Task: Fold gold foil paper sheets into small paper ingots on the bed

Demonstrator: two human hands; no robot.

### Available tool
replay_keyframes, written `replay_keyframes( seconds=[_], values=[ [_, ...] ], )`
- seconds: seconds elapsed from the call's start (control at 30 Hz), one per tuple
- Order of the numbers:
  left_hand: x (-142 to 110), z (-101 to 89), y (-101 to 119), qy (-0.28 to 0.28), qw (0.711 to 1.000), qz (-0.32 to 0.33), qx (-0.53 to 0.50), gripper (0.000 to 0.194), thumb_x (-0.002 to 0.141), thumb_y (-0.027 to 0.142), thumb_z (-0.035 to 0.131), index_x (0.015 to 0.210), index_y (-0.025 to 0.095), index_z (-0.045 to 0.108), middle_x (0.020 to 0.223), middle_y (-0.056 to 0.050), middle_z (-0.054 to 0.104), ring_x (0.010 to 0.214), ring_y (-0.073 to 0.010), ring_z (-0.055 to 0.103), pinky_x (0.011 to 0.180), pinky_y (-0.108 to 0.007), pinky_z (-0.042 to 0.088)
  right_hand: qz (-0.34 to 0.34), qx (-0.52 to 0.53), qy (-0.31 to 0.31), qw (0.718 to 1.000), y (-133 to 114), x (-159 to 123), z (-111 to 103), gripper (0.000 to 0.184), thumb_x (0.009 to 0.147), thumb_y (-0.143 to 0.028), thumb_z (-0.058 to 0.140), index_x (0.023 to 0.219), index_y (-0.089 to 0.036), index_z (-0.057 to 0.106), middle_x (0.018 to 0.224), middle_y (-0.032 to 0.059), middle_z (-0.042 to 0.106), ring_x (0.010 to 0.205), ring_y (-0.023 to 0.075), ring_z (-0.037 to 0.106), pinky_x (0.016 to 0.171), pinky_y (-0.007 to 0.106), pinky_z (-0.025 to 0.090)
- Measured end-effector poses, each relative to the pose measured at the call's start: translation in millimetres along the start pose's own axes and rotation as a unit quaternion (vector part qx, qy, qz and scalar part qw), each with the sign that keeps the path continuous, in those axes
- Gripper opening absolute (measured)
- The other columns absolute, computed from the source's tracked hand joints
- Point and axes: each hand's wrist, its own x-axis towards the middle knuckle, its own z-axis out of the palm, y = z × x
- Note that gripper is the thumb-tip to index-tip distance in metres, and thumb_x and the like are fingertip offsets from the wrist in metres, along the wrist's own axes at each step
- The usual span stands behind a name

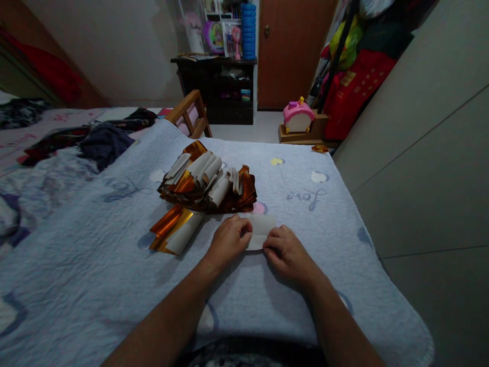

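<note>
A small white sheet of paper [260, 227] lies on the light blue quilt between my two hands, with a crease or fold line running across it. The fingers of my left hand [231, 235] are closed on its left edge. At its right edge, my right hand [286, 250] pinches the near corner with curled fingers. Just beyond my left hand is a pile of folded papers [208, 181], white on one side and shiny orange-gold on the other. One loose rolled gold-and-white sheet [178, 229] rests left of my left wrist.
The quilt [114, 285] covers the bed, and a small gold folded piece [320, 149] sits at its far right corner. Dark clothes [107, 142] lie at left. Beyond the bed stand a wooden chair [194, 114], a dark cabinet [216, 92] and a pink toy [298, 117]. A pale panel [428, 168] borders the right.
</note>
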Motion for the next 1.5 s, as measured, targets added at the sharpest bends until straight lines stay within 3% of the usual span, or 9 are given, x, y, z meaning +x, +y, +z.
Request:
replay_keyframes(
  seconds=[0.13,0.3,0.4,0.47,0.53,0.73,1.07,1.5],
  values=[
    [1.1,-2.3,-1.7,0.019,0.999,0.027,-0.003,0.012,0.075,0.013,0.059,0.08,0.019,0.069,0.094,-0.006,0.062,0.096,-0.0236,0.06,0.086,-0.034,0.046,0.013,0.007,0.002,1.0,3.2,0.7,3.4,0.016,0.09,-0.008,0.06,0.083,-0.019,0.07,0.088,0.0044,0.064,0.09,0.0208,0.05,0.082,0.036,0.04],
    [1.7,-14.7,-3.6,-0.085,0.985,0.046,-0.141,0.019,0.08,0.015,0.052,0.089,0.017,0.069,0.086,-0.004,0.068,0.079,-0.0176,0.061,0.073,-0.028,0.046,0.033,-0.007,0.019,0.999,6.7,1.1,10.0,0.017,0.092,-0.01,0.058,0.086,-0.019,0.071,0.089,0.0048,0.063,0.09,0.0208,0.05,0.082,0.036,0.04],
    [1.1,-23.1,-2.6,-0.147,0.975,0.043,-0.159,0.019,0.077,0.029,0.067,0.092,0.017,0.069,0.079,-0.001,0.067,0.072,-0.0169,0.059,0.066,-0.025,0.043,0.039,-0.015,0.028,0.999,7.3,1.6,12.1,0.018,0.092,-0.011,0.057,0.084,-0.019,0.07,0.087,0.0046,0.063,0.088,0.0206,0.051,0.08,0.035,0.039],
    [1.3,-24.4,-2.2,-0.16,0.977,0.051,-0.131,0.02,0.071,0.029,0.073,0.088,0.018,0.071,0.079,-0.001,0.068,0.073,-0.0176,0.06,0.066,-0.025,0.042,0.04,-0.022,0.035,0.998,7.5,2.0,13.0,0.018,0.092,-0.011,0.056,0.082,-0.019,0.069,0.085,0.0043,0.063,0.086,0.0205,0.051,0.078,0.034,0.039],
    [2.1,-21.9,-2.4,-0.153,0.983,0.054,-0.09,0.008,0.075,0.025,0.07,0.079,0.019,0.072,0.077,-0.001,0.069,0.073,-0.0179,0.06,0.066,-0.026,0.04,0.043,-0.028,0.042,0.998,7.6,2.3,13.7,0.017,0.091,-0.01,0.056,0.083,-0.019,0.068,0.084,0.0045,0.063,0.086,0.0206,0.051,0.078,0.034,0.039],
    [4.6,-12.5,-3.1,-0.134,0.99,0.042,-0.004,0.014,0.082,0.021,0.061,0.076,0.019,0.074,0.076,-0.004,0.071,0.074,-0.0196,0.062,0.068,-0.028,0.038,0.097,-0.033,0.068,0.992,7.7,2.1,13.9,0.012,0.087,-0.011,0.059,0.085,-0.019,0.067,0.083,0.0047,0.065,0.084,0.021,0.053,0.074,0.032,0.038],
    [2.4,-11.1,-2.2,-0.101,0.995,-0.002,-0.003,0.005,0.077,0.021,0.069,0.073,0.02,0.072,0.07,-0.002,0.07,0.068,-0.0185,0.06,0.063,-0.027,0.034,0.143,-0.047,0.087,0.985,11.2,1.8,13.8,0.01,0.087,-0.013,0.06,0.082,-0.019,0.065,0.082,0.0048,0.068,0.083,0.0219,0.055,0.077,0.033,0.038],
    [-0.8,-7.2,0.3,-0.092,0.995,-0.003,0.043,0.01,0.084,0.024,0.063,0.077,0.02,0.07,0.077,-0.005,0.07,0.076,-0.0221,0.062,0.067,-0.03,0.037,0.161,-0.111,0.084,0.977,5.7,4.8,16.5,0.01,0.089,-0.014,0.06,0.082,-0.019,0.066,0.081,0.0061,0.067,0.081,0.0235,0.055,0.075,0.034,0.036]
  ],
)
